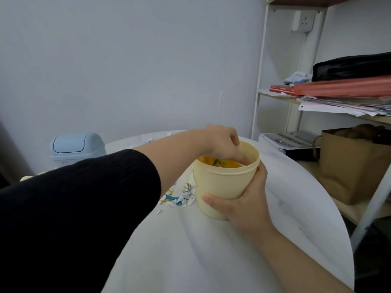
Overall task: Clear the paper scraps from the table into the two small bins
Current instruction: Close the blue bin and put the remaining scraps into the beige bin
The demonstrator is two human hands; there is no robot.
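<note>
The fingers [238, 142] of the left hand [222, 144] curl downward and dip past the rim of the cream bin [222, 185]. Their tips are sunk among the yellow and orange scraps inside the bin [220, 162], and it cannot be told whether they pinch anything. The right hand [243, 201] grips the same bin from the near right. Its thumb lies across the lower front wall and the other fingers [261, 172] wrap round the right side up to the rim. The bin has no lid on and stands upright on the white tabletop [211, 250].

Just left of the bin's base, a small heap of torn paper scraps [179, 195] lies on the tabletop, white with bits of teal and yellow. A few more scraps [148, 141] sit near the far edge. The left forearm crosses above the heap, with a black sleeve [74, 208] covering it from the elbow back.

Beyond the tabletop's far left edge stands a pale blue bin [77, 146] with a swing lid, well apart from the cream one. To the right, a white-framed shelf [259, 102] holds papers, red folders and a brown paper bag [349, 166].
</note>
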